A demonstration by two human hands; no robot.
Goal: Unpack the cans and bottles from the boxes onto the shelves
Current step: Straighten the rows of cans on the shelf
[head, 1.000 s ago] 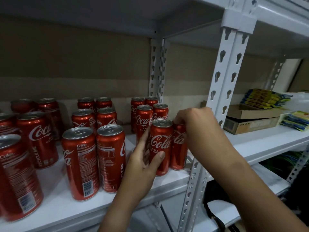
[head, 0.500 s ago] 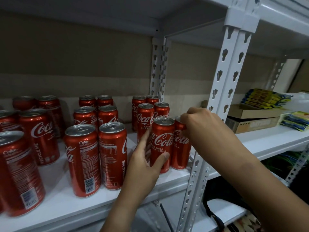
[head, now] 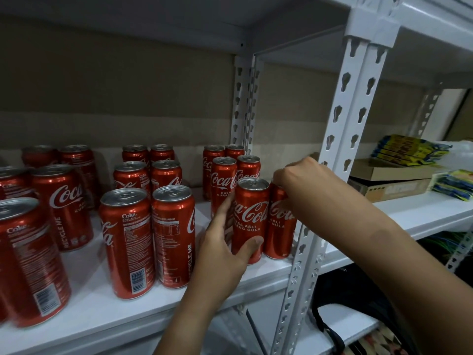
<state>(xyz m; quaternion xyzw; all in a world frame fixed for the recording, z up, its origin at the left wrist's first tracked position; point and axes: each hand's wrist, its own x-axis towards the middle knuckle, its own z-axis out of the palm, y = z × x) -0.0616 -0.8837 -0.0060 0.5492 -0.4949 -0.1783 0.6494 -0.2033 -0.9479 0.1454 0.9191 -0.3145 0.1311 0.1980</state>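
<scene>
Here, left hand (head: 225, 249) wrapped round front can (head: 249, 216), right hand (head: 298, 178) pinching neighbouring can (head: 279, 226).

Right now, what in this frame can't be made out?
Head view:
- Top of the right front can: covered by the right hand.
- Far-left cans: cut by the frame edge.
- Boxes being unpacked: out of view.
- Print on the yellow packets: too small and blurred.
- Left hand fingers: behind the left front can.
</scene>
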